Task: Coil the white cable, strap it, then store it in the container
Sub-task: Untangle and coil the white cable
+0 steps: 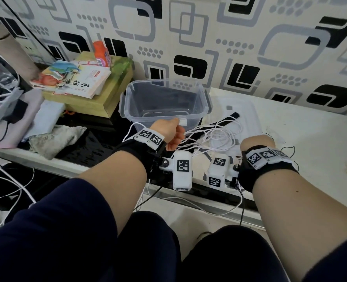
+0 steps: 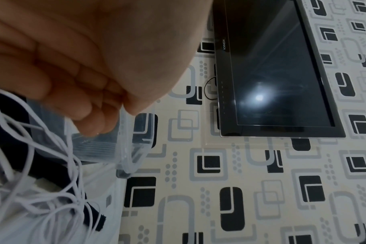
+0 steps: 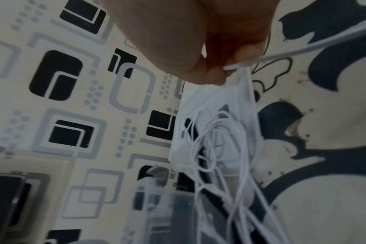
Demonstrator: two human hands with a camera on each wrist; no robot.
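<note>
The white cable (image 1: pixel 215 133) lies in a loose tangle on the table, just right of the clear plastic container (image 1: pixel 127 102). My left hand (image 1: pixel 168 131) sits in front of the container's near wall with fingers curled, and strands fan out from it to the right. In the left wrist view its thumb meets the fingertips (image 2: pixel 107 122) against the container's clear corner (image 2: pixel 125 156). My right hand (image 3: pixel 226 69) pinches one cable strand between thumb and finger. The head view shows only its back (image 1: pixel 258 140). A black strap (image 1: pixel 229 118) lies flat under the tangle.
A clear lid (image 1: pixel 239 104) lies under the cable near the wall. Books (image 1: pixel 73 80) and an orange bottle (image 1: pixel 101 53) are stacked at the left, with a grey cloth (image 1: pixel 54 139) in front. The table's front edge (image 1: pixel 188 192) runs below my wrists. A dark screen (image 2: pixel 272 74) hangs on the wall.
</note>
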